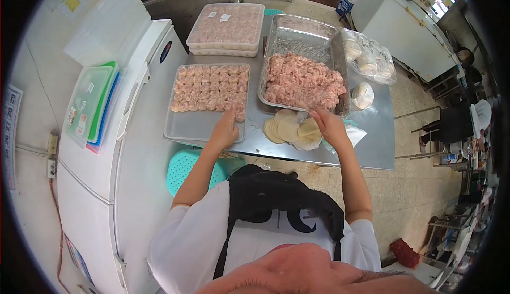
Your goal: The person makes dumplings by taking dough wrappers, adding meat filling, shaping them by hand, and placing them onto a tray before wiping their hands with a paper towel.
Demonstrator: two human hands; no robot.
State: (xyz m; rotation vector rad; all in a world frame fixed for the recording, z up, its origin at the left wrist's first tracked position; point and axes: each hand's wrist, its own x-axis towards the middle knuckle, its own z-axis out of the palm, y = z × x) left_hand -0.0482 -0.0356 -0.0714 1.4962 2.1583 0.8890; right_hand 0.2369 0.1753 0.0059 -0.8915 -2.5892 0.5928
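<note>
My left hand (226,130) is at the lower right of a clear tray (186,128), its fingers closed at a dumpling (237,114) at the end of the front row. Rows of dumplings (210,84) fill the tray's back part. My right hand (329,125) is at the front edge of a metal pan (305,28) holding ground meat (303,81); its fingers are bent together, and what they hold, if anything, is too small to tell. Round dough wrappers (287,129) lie just left of my right hand.
Stacked lidded boxes (226,28) stand behind the tray. Bagged wrappers (366,57) and a white wrapped bundle (362,95) lie right of the pan. A white freezer (133,129) borders the table on the left; a teal stool (194,171) stands below the front edge.
</note>
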